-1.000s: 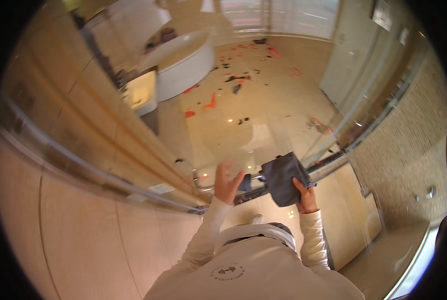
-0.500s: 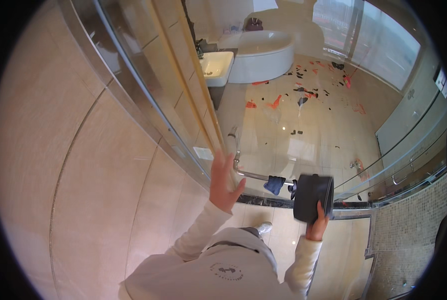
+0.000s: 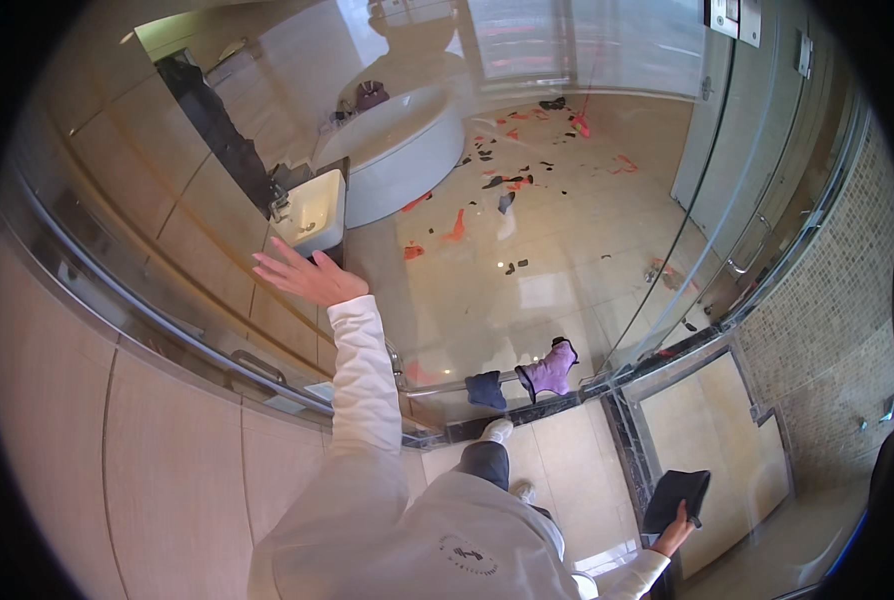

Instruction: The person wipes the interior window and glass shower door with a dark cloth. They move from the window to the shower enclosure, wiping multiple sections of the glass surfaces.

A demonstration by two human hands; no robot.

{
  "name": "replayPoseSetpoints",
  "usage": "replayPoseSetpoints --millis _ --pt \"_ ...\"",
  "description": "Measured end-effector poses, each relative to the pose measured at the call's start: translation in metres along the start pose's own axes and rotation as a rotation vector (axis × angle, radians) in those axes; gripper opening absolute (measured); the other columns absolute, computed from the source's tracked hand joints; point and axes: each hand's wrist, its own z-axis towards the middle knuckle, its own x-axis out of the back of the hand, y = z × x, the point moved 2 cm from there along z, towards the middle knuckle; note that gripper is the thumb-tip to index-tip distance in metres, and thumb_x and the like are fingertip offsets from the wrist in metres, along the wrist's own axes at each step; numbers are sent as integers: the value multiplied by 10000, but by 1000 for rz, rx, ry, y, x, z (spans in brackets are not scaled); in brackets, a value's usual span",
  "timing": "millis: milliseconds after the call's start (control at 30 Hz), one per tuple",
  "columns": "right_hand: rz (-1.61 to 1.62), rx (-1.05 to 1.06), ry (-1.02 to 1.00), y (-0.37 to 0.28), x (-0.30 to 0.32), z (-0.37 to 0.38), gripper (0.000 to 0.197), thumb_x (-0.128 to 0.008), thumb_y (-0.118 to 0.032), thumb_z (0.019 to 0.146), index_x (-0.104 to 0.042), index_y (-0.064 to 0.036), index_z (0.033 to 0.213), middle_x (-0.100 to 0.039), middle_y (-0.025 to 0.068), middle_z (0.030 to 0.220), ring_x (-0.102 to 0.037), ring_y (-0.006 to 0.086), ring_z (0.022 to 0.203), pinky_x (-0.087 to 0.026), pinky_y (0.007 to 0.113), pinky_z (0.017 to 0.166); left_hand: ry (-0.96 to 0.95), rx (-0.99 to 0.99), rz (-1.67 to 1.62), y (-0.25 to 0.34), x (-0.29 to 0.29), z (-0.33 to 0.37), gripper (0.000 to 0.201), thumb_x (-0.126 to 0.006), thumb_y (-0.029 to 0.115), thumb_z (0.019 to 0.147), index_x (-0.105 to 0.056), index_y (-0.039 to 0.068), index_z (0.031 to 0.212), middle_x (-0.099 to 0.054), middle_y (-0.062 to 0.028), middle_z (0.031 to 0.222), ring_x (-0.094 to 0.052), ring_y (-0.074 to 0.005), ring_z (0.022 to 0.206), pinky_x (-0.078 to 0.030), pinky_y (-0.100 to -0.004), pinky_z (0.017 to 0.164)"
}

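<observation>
Black pouch (image 3: 675,500) held above tiled bathroom floor (image 3: 579,462).

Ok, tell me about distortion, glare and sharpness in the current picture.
Head view: straight edges bow near the black rim; pale glare lies on the glossy floor. Head view, top: the window looks washed out. Head view: the left hand reads fairly crisp.

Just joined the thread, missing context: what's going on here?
A person's right hand grips a flat, dark rectangular pouch low at the right. The left hand is raised, fingers spread, holding nothing visible. Between the hands, a dark navy cloth and a purple, black-edged fabric piece hang at a shiny metal bar. Red and black scraps lie on the floor beyond.
</observation>
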Motion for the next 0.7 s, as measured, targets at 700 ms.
replayPoseSetpoints --millis 700 --pt "-276 10 -1071 -38 -424 -67 373 -668 -70 805 -583 33 1153 -639 92 1089 -582 160 992 -430 293 903 -325 710 -871 -152 -438 47 449 -426 399 916 -566 -2 1061 -606 -156 1021 -564 -252 949 -433 -355 850"
